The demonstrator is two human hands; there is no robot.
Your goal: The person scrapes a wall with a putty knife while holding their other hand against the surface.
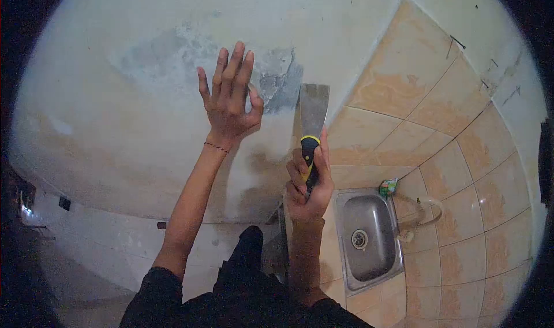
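My right hand (309,181) is wrapped round the black and yellow handle of a putty knife (315,111). Its wide metal blade points up, over the wall close to the tile edge. My left hand (229,97) is raised against the wall with its fingers stretched upward and holds nothing; a thin cord circles the wrist. Behind and beside its fingers lies a rough grey patch (167,53) where the paint is gone from the pale wall (133,103). Flaked edges show at the patch's right end, between my left thumb and the blade.
Below right, a steel sink (375,235) is set in a tiled counter. A small green packet (389,186) stands at its far corner, near a tap (424,212). Orange-marbled tiles (398,91) cover the right wall. Nails (457,42) stick out above them.
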